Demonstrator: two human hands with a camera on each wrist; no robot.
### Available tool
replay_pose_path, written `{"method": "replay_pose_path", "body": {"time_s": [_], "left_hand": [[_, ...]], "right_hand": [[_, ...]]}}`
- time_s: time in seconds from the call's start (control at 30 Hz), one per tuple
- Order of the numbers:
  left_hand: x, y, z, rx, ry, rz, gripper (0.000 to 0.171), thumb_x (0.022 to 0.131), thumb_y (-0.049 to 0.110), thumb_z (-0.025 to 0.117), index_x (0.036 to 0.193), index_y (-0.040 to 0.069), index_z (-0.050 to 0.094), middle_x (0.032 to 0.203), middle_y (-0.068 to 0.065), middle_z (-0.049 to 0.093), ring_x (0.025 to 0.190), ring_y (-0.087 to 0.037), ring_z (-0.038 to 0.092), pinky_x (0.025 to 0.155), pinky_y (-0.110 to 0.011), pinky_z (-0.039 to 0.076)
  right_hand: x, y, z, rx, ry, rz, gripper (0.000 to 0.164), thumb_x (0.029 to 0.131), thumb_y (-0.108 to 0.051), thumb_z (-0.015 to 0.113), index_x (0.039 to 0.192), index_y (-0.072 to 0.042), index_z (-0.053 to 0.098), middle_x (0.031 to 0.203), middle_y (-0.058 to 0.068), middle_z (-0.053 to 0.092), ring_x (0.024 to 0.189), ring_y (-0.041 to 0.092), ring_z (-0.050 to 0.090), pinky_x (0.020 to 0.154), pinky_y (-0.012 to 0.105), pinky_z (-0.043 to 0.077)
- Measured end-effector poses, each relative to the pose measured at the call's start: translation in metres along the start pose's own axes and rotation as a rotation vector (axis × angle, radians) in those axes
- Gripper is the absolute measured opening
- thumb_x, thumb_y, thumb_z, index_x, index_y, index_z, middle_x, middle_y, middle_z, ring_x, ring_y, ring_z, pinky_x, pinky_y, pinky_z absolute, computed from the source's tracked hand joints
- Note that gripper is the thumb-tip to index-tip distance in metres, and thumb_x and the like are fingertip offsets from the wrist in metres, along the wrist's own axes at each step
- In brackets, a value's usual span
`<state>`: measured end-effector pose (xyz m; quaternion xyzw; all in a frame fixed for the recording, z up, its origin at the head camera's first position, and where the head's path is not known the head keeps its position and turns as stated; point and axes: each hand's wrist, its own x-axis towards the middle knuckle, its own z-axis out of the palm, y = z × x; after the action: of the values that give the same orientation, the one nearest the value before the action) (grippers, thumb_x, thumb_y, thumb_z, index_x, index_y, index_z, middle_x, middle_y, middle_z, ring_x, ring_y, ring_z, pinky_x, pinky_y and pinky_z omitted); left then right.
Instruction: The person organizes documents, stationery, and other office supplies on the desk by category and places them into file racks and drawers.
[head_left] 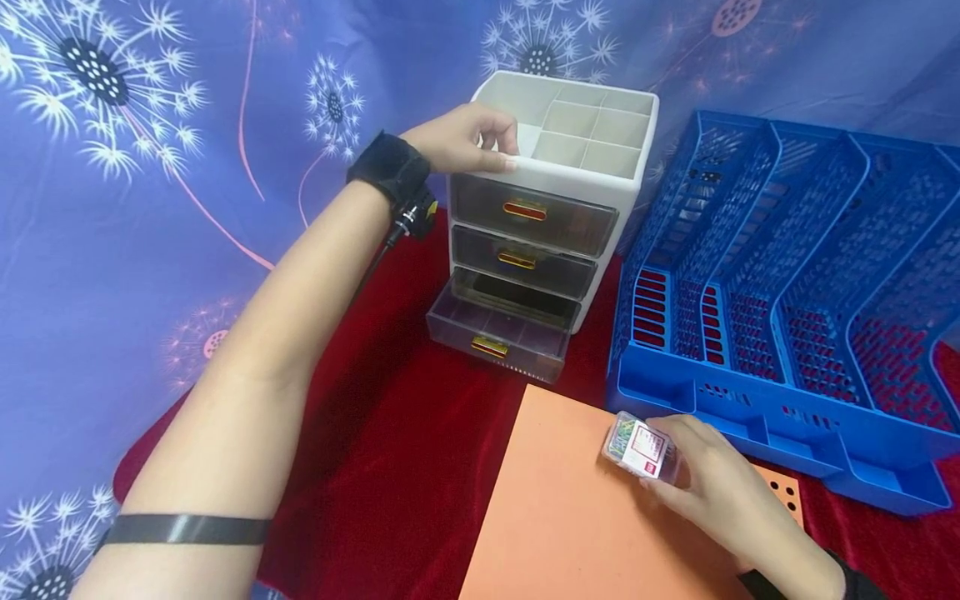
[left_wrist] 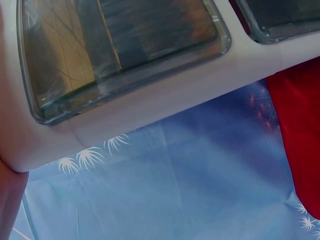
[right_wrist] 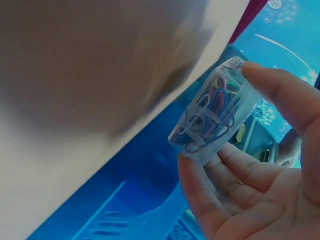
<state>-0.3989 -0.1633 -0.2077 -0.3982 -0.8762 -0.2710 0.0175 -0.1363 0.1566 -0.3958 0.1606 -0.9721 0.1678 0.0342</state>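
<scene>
My right hand (head_left: 708, 483) holds a small clear box of colored paper clips (head_left: 636, 447) just over the orange board, its white label facing up. In the right wrist view, the thumb and fingers pinch this plastic box (right_wrist: 212, 112) by opposite sides, and the clips show through. At the back, my left hand (head_left: 468, 140) grips the top front rim of a white drawer organizer (head_left: 551, 169), with fingers curled over into the open top compartment. The organizer's bottom drawer (head_left: 498, 337) is pulled out; the upper two are closed. The left wrist view shows a dark drawer front (left_wrist: 135, 55) up close.
A blue file rack (head_left: 750, 383) with several slots and front trays stands to the right, close to the right hand. The orange board (head_left: 555, 500) lies on a red cloth (head_left: 375, 467). Blue flowered fabric (head_left: 210, 100) hangs behind everything.
</scene>
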Motion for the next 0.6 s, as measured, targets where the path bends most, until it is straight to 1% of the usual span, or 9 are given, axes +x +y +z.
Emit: {"method": "replay_pose_path", "body": {"time_s": [0.13, 0.3, 0.47, 0.6], "left_hand": [[0.001, 0.0, 0.0, 0.001, -0.003, -0.001, 0.01, 0.087, 0.016, 0.066, 0.084, 0.008, 0.06, 0.074, 0.003, 0.051, 0.074, -0.014, 0.045, 0.069, -0.026, 0.033], [0.003, -0.001, 0.0, -0.001, -0.004, -0.004, 0.01, 0.087, 0.016, 0.066, 0.085, 0.008, 0.06, 0.076, 0.002, 0.051, 0.075, -0.014, 0.045, 0.07, -0.026, 0.033], [0.003, -0.001, 0.0, 0.0, -0.007, 0.003, 0.01, 0.087, 0.015, 0.066, 0.085, 0.008, 0.06, 0.075, 0.002, 0.051, 0.074, -0.014, 0.045, 0.068, -0.026, 0.033], [0.001, -0.001, -0.001, -0.004, -0.013, 0.001, 0.01, 0.087, 0.016, 0.065, 0.084, 0.008, 0.059, 0.075, 0.002, 0.051, 0.072, -0.014, 0.044, 0.067, -0.026, 0.033]], "right_hand": [[0.004, -0.007, -0.005, 0.013, 0.026, -0.032, 0.062, 0.063, -0.02, 0.087, 0.116, -0.002, 0.059, 0.111, 0.016, 0.061, 0.101, 0.034, 0.057, 0.077, 0.049, 0.052], [0.014, -0.016, -0.014, 0.034, 0.09, -0.11, 0.062, 0.064, -0.019, 0.087, 0.116, -0.002, 0.06, 0.111, 0.014, 0.061, 0.1, 0.032, 0.057, 0.076, 0.05, 0.052], [0.028, -0.028, -0.023, 0.054, 0.085, -0.141, 0.061, 0.066, -0.018, 0.086, 0.118, -0.003, 0.058, 0.112, 0.013, 0.06, 0.099, 0.03, 0.057, 0.074, 0.045, 0.054], [0.039, -0.038, -0.033, 0.061, 0.087, -0.175, 0.059, 0.068, -0.016, 0.084, 0.118, -0.001, 0.056, 0.113, 0.016, 0.059, 0.097, 0.03, 0.057, 0.072, 0.044, 0.054]]}}
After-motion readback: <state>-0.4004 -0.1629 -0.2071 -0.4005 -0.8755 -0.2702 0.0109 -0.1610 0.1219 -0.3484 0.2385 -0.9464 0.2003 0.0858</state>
